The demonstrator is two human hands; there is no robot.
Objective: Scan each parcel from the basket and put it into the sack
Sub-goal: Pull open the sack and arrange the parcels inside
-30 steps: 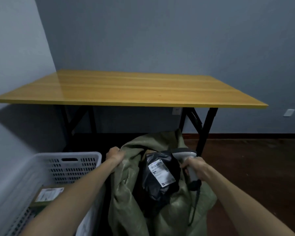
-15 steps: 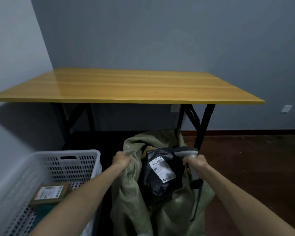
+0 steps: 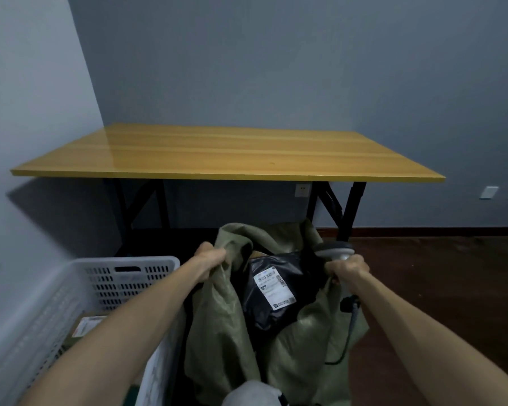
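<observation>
An olive-green woven sack (image 3: 223, 326) stands open on the floor in front of me. A black plastic parcel (image 3: 276, 315) with a white shipping label lies in its mouth. My left hand (image 3: 210, 257) grips the sack's left rim. My right hand (image 3: 346, 266) holds a grey barcode scanner (image 3: 333, 249) and also bunches the sack's right rim; the scanner's cable hangs down beside the sack. A white plastic basket (image 3: 109, 276) stands at the left, with a brown cardboard parcel (image 3: 82, 328) inside, partly hidden by my left forearm.
A yellow-topped folding table (image 3: 217, 153) with black legs stands against the grey wall just behind the sack. Dark wooden floor extends to the right. A grey wall runs close along the left of the basket. A pale rounded object (image 3: 251, 394) shows at the bottom edge.
Both hands have pulled the sack's rim further apart and slightly up. The black parcel sits lower in the sack's mouth. My view has shifted a little to the left.
</observation>
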